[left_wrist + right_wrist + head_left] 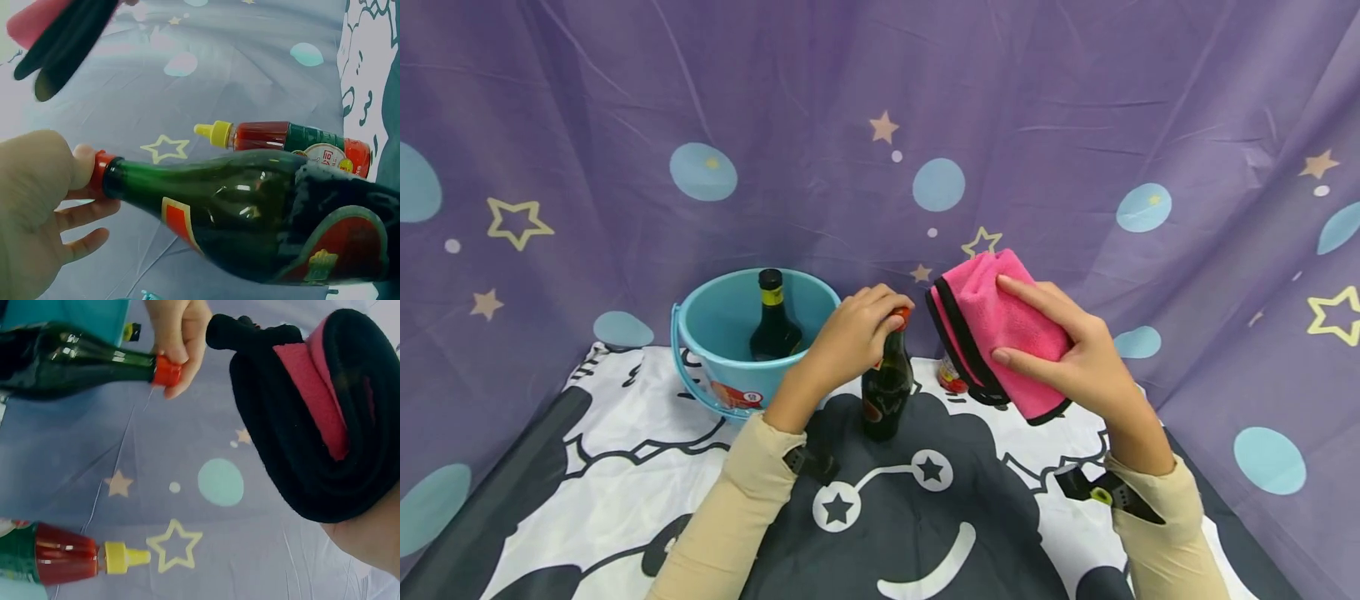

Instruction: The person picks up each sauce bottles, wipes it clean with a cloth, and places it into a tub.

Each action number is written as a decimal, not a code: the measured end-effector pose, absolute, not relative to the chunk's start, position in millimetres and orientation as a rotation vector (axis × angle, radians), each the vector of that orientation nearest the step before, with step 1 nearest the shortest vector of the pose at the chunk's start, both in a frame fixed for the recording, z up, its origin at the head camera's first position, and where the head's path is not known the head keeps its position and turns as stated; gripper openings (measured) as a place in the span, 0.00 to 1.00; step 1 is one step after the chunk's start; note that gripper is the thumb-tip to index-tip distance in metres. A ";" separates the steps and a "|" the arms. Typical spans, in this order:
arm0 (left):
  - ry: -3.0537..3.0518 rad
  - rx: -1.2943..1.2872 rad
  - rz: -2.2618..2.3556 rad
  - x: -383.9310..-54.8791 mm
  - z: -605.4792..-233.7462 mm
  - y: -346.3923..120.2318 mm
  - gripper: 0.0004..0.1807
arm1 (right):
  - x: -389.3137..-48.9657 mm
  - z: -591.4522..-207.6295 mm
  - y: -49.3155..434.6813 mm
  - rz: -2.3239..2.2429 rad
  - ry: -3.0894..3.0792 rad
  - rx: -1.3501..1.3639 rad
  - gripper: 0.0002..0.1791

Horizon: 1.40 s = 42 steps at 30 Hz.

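Note:
My left hand [858, 332] pinches the red cap [101, 172] of a dark green glass bottle [887, 387]. The bottle is upright at the middle of the cloth-covered table, just right of the blue bucket; whether its base touches the cloth I cannot tell. To its right, my right hand [1078, 350] holds a folded pink cloth with black edging [1000, 333] in the air, thumb and fingers spread over it. In the right wrist view the folded cloth [312, 419] hides most of that hand. The cloth and the bottle are apart.
A light blue bucket [737, 364] stands at the back left, with a dark bottle with a black cap [771, 325] inside. Behind the pink cloth, mostly hidden in the head view, is a red sauce bottle with a yellow nozzle [262, 135]. A purple curtain [820, 125] hangs behind.

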State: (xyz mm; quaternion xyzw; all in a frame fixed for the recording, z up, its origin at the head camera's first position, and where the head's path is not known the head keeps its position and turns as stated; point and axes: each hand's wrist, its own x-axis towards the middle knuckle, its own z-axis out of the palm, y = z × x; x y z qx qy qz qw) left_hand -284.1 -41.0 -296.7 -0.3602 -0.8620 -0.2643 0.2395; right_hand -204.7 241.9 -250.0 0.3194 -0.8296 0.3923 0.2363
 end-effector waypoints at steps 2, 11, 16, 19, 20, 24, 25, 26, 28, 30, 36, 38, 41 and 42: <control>-2.338 -0.944 -0.713 -285.1 -299.0 -39.4 0.13 | -205.9 -247.9 237.8 1.101 -2.256 0.882 0.44; -2.263 -0.894 -0.653 -283.7 -305.7 -32.5 0.09 | -224.5 -263.2 224.2 1.218 -2.305 0.892 0.43; -2.195 -0.905 -0.716 -289.0 -311.7 -34.4 0.11 | -232.4 -280.0 218.0 1.268 -2.366 0.893 0.41; -2.166 -0.902 -0.749 -291.8 -314.7 -35.9 0.15 | -236.6 -290.4 213.2 1.285 -2.400 0.893 0.40; -2.166 -0.900 -0.753 -291.9 -315.1 -36.1 0.16 | -238.5 -293.9 212.0 1.289 -2.408 0.893 0.40; -2.196 -0.915 -0.734 -289.5 -313.9 -35.4 0.21 | -246.6 -305.8 208.4 1.290 -2.407 0.891 0.39; -2.208 -0.920 -0.722 -288.2 -312.6 -35.1 0.22 | -248.8 -308.4 207.9 1.293 -2.406 0.887 0.39; -2.222 -0.922 -0.706 -287.0 -311.0 -34.7 0.22 | -250.6 -310.6 207.2 1.295 -2.403 0.884 0.40; -2.249 -0.921 -0.658 -285.4 -308.1 -34.3 0.22 | -254.2 -314.4 205.4 1.291 -2.395 0.885 0.40; -2.278 -0.912 -0.613 -284.5 -305.5 -34.2 0.23 | -257.3 -317.5 203.1 1.277 -2.383 0.895 0.41; -2.337 -0.902 -0.590 -286.3 -303.8 -35.8 0.25 | -261.9 -324.4 194.7 1.182 -2.321 0.940 0.42; -2.329 -0.898 -0.593 -287.2 -304.0 -36.8 0.25 | -262.2 -326.8 192.3 1.169 -2.312 0.938 0.42; -2.311 -0.888 -0.595 -287.8 -303.8 -38.1 0.25 | -262.3 -330.6 190.1 1.169 -2.305 0.923 0.41; -2.307 -0.886 -0.597 -288.1 -303.6 -38.3 0.24 | -262.3 -331.7 189.6 1.170 -2.305 0.918 0.41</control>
